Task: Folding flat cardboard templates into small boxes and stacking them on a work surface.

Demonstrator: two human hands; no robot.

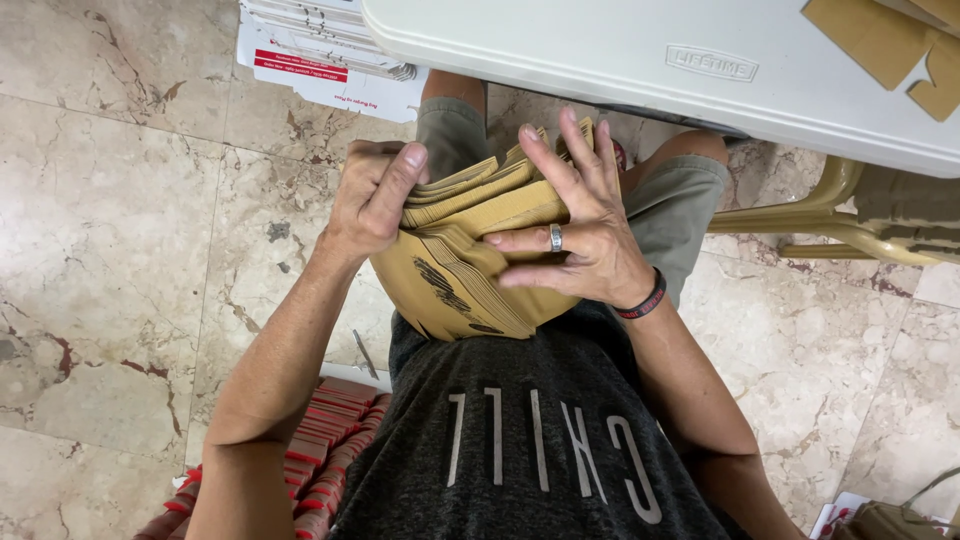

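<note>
I see a thick stack of tan envelopes [470, 250] resting on the seated person's lap, standing on edge against the dark shirt. Left hand [375, 195]: grip closed around the stack's left upper edge, thumb pressed over the top. Right hand [580, 225]: fingers spread wide and laid flat on the stack's front face, ring and dark wristband visible. White bench [600, 50] edge just above the knees. Red-and-white cartons [325, 440] lie on the marble floor [110, 250] at lower left.
</note>
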